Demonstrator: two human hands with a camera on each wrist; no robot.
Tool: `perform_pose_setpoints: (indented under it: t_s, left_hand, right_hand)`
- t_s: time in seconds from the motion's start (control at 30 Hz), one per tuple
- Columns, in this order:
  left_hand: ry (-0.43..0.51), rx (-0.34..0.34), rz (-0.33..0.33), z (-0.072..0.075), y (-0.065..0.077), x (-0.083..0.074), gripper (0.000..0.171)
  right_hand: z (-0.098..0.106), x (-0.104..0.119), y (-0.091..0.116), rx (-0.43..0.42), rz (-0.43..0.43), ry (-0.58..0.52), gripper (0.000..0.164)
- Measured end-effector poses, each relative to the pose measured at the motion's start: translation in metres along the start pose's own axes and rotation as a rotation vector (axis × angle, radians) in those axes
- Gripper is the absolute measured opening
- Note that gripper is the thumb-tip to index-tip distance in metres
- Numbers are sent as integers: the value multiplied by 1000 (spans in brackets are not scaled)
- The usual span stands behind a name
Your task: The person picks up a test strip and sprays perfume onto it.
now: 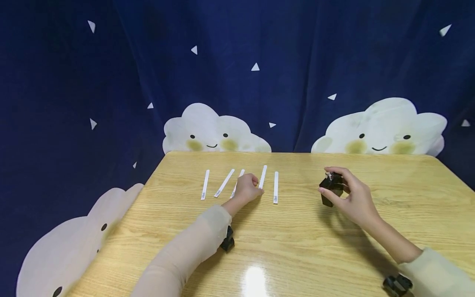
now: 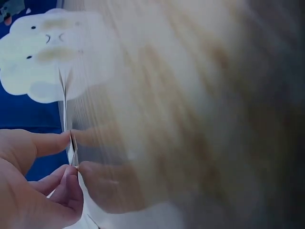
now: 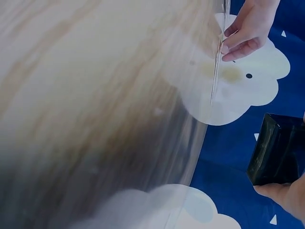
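Bottle [image 1: 332,186], black, held in my right grip [image 1: 354,202] over the bench [image 1: 293,247], right of five white strips [image 1: 276,187], my left grip [image 1: 245,190] at the fourth-from-left strip's [image 1: 263,176] near end, pinched or not I can't tell from here.

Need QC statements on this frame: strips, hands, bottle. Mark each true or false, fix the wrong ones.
1. Five white strips lie on the table. True.
2. The left hand is among the strips. True.
3. In the head view, the black bottle is right of the strips. True.
4. The left hand holds the bottle. False: the right hand does.
5. All strips lie parallel. False: the second from left slants clearly more than the rightmost.
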State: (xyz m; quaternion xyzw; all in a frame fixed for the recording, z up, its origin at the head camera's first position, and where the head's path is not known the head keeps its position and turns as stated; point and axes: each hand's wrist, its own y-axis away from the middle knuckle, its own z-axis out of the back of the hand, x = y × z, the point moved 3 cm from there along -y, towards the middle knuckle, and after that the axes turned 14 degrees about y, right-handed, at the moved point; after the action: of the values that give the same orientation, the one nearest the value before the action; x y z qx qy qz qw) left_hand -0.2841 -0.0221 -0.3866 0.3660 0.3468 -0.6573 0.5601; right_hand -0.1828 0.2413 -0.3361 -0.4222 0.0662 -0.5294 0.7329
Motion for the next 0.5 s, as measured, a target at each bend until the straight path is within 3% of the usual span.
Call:
perform_pose_setpoints:
  t_s: [0.3,0.5]
  left_hand:
    - [-82,-51,-15,7,3,-1,19]
    - [-29,-51,18,8,2,4,16]
  right_hand:
    - [1,0,2,-7,3,-15,61]
    - [1,-1,3,-14,18,-15,62]
